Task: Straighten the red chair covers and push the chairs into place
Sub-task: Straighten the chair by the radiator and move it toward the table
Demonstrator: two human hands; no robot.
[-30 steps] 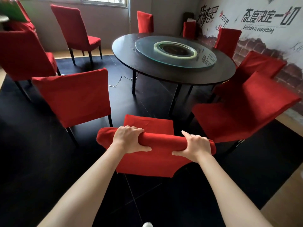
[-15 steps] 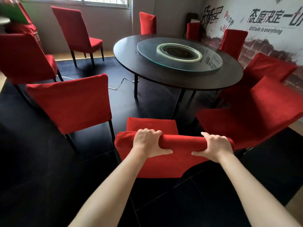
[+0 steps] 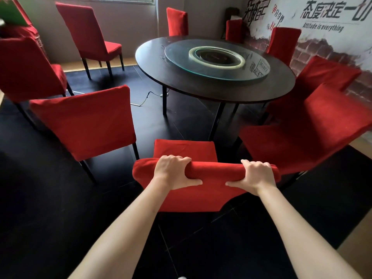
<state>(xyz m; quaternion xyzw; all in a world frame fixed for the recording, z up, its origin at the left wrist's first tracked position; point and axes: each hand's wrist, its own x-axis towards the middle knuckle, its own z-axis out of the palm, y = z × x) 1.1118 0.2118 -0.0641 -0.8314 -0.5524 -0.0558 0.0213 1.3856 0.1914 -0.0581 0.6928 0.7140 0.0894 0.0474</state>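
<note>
Low in the middle of the frame, two bare forearms reach up from the bottom edge to the top rail of a red-covered chair (image 3: 203, 190). The left hand (image 3: 174, 172) curls over the rail with its fingers wrapped down the far side and its thumb along the near face; the right hand (image 3: 255, 174) grips the same rail toward its right end, the cloth bunched between them. The rail's long axis runs left to right across the frame, and the chair's seat (image 3: 184, 149) points away, toward the round table (image 3: 185, 77). Its cover is plain bright red, pulled into a rounded roll at the top, with the lower hem cut unevenly at the right. Just left stands a second chair (image 3: 84, 121), back toward the camera; close on the right a third chair (image 3: 302, 133) leans across, its seat nearly beside the held one. Between the held chair and the table lie dark floor and the table's black legs. A glass turntable (image 3: 217, 61) rests on the dark tabletop. More red chairs ring the table's far side, with another chair (image 3: 88, 35) apart at upper left.
</note>
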